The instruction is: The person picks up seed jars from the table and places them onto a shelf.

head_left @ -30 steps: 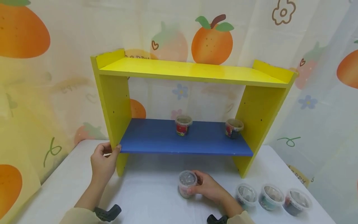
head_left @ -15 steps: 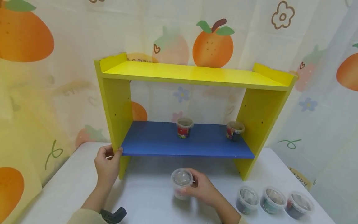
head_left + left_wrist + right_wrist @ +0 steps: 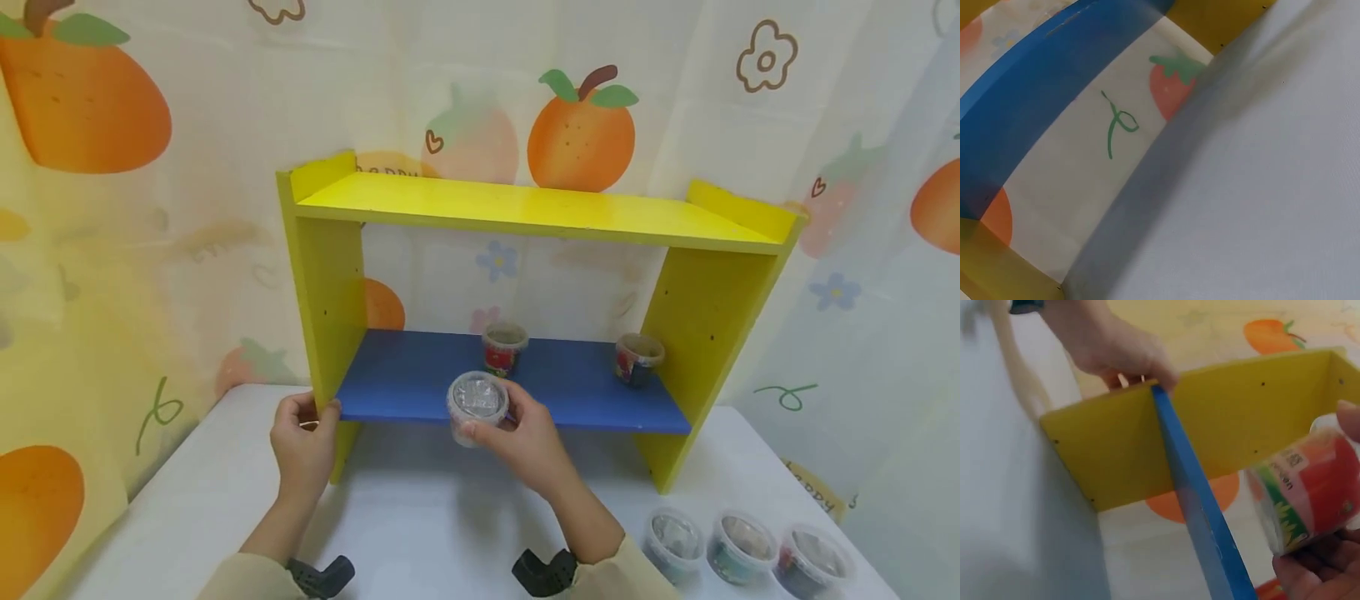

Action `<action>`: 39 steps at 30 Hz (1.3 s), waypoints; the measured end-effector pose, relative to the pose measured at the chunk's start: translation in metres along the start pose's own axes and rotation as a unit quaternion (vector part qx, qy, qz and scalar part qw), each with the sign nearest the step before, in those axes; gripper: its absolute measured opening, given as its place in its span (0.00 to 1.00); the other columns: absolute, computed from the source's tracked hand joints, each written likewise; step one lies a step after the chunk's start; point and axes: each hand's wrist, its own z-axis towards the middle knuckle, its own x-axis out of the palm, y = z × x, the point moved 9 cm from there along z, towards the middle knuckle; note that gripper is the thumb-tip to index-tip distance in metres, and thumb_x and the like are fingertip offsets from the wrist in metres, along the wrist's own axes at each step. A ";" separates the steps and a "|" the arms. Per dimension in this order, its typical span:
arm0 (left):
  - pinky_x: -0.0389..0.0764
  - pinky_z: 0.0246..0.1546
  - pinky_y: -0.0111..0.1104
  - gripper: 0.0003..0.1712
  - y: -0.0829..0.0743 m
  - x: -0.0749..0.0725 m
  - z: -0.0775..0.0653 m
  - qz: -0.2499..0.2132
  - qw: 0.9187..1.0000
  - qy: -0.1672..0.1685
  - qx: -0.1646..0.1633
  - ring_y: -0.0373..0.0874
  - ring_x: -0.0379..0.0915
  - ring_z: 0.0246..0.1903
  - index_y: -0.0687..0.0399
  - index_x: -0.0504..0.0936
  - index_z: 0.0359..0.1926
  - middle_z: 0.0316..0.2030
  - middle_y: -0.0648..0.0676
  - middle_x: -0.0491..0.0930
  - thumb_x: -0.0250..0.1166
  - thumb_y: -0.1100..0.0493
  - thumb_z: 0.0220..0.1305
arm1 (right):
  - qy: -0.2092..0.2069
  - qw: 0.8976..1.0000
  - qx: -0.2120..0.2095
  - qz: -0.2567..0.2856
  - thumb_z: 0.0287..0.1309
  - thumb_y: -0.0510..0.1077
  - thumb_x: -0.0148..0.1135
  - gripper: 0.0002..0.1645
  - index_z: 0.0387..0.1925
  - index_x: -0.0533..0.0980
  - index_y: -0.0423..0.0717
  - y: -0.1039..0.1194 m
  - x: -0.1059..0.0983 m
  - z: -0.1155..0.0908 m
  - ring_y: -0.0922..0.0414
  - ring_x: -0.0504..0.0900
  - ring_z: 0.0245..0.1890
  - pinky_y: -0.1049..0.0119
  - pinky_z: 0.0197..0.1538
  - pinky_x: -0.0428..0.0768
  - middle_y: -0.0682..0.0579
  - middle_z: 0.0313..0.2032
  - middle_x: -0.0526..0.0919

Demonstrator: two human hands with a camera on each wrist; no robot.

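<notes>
My right hand [image 3: 534,442] grips a small clear plastic tub [image 3: 478,400] with a transparent lid. The tub is off the table, overlapping the front edge of the blue shelf board [image 3: 405,375] in the head view. Its red and green label shows in the right wrist view, where the held tub [image 3: 1316,487] is tilted. At the left, my left hand [image 3: 303,454] holds the front edge of the yellow side panel [image 3: 330,308], thumb at the blue board's corner. On that board stand two similar tubs, one tub [image 3: 501,350] near the middle and another tub [image 3: 637,358] by the right panel.
Three more lidded tubs stand in a row at the table's right front: a left tub [image 3: 673,546], a middle tub [image 3: 741,546] and a right tub [image 3: 812,562]. A yellow top board [image 3: 525,204] spans the unit. Fruit-printed cloth [image 3: 187,275] hangs behind the white table [image 3: 405,517].
My right hand has lifted the tub from low over the table up to the blue board's front edge. My left hand keeps its hold, and the head view has shifted slightly.
</notes>
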 end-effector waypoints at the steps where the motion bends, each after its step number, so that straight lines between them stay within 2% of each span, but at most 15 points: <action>1: 0.71 0.31 0.18 0.13 0.000 0.000 0.000 0.000 1.000 -0.003 0.000 0.33 0.68 0.29 0.68 0.78 0.44 0.32 0.44 0.73 0.66 0.64 0.62 | -0.004 1.000 0.004 -0.008 0.50 0.51 0.75 0.40 0.65 0.70 0.56 0.001 0.001 0.005 0.53 0.79 0.57 0.57 0.58 0.79 0.52 0.57 0.79; 7: 0.72 0.31 0.19 0.12 0.000 -0.002 -0.001 -0.013 1.000 -0.015 0.009 0.33 0.69 0.28 0.70 0.78 0.43 0.31 0.40 0.72 0.66 0.66 0.60 | 0.015 0.998 0.031 -0.051 0.51 0.62 0.72 0.42 0.64 0.70 0.53 -0.001 0.019 0.034 0.53 0.80 0.54 0.55 0.54 0.81 0.53 0.55 0.80; 15: 0.73 0.30 0.20 0.12 -0.004 0.008 0.002 -0.049 0.999 -0.007 0.021 0.36 0.71 0.28 0.69 0.78 0.42 0.31 0.41 0.73 0.67 0.66 0.60 | 0.038 0.997 0.039 -0.048 0.54 0.63 0.68 0.44 0.66 0.68 0.47 -0.001 0.045 0.078 0.51 0.79 0.56 0.51 0.58 0.78 0.51 0.56 0.80; 18: 0.73 0.31 0.20 0.12 -0.003 0.011 0.001 -0.050 0.999 -0.005 0.019 0.36 0.71 0.29 0.68 0.78 0.42 0.32 0.41 0.73 0.67 0.64 0.61 | 0.044 0.997 0.036 -0.050 0.54 0.62 0.68 0.42 0.65 0.69 0.46 0.000 0.057 0.093 0.51 0.80 0.55 0.51 0.57 0.78 0.50 0.55 0.80; 21: 0.73 0.31 0.19 0.12 -0.001 0.007 0.000 -0.043 0.999 -0.015 0.010 0.34 0.71 0.29 0.67 0.78 0.42 0.32 0.41 0.73 0.67 0.64 0.61 | 0.047 0.997 0.029 -0.060 0.54 0.61 0.69 0.41 0.63 0.71 0.44 0.001 0.072 0.105 0.50 0.80 0.53 0.52 0.56 0.79 0.49 0.54 0.81; 28: 0.72 0.31 0.19 0.12 0.002 0.000 -0.005 -0.038 0.999 -0.027 -0.003 0.34 0.70 0.29 0.68 0.78 0.42 0.32 0.42 0.73 0.67 0.64 0.61 | 0.035 0.997 0.034 -0.057 0.51 0.63 0.70 0.41 0.61 0.73 0.46 -0.002 0.101 0.120 0.53 0.81 0.51 0.53 0.57 0.79 0.51 0.53 0.82; 33: 0.72 0.31 0.20 0.12 0.001 0.003 -0.005 -0.044 0.999 -0.029 -0.008 0.36 0.70 0.30 0.69 0.78 0.42 0.32 0.42 0.73 0.66 0.64 0.61 | 0.008 0.997 0.023 -0.072 0.50 0.64 0.69 0.40 0.60 0.74 0.48 0.003 0.111 0.128 0.55 0.81 0.48 0.56 0.55 0.79 0.52 0.51 0.83; 39: 0.72 0.31 0.20 0.12 0.002 0.001 -0.004 -0.045 0.998 -0.033 -0.016 0.35 0.70 0.29 0.68 0.78 0.42 0.31 0.42 0.74 0.67 0.64 0.61 | -0.007 0.995 0.033 -0.089 0.50 0.64 0.70 0.42 0.60 0.73 0.45 0.008 0.119 0.132 0.54 0.80 0.48 0.57 0.56 0.79 0.50 0.52 0.82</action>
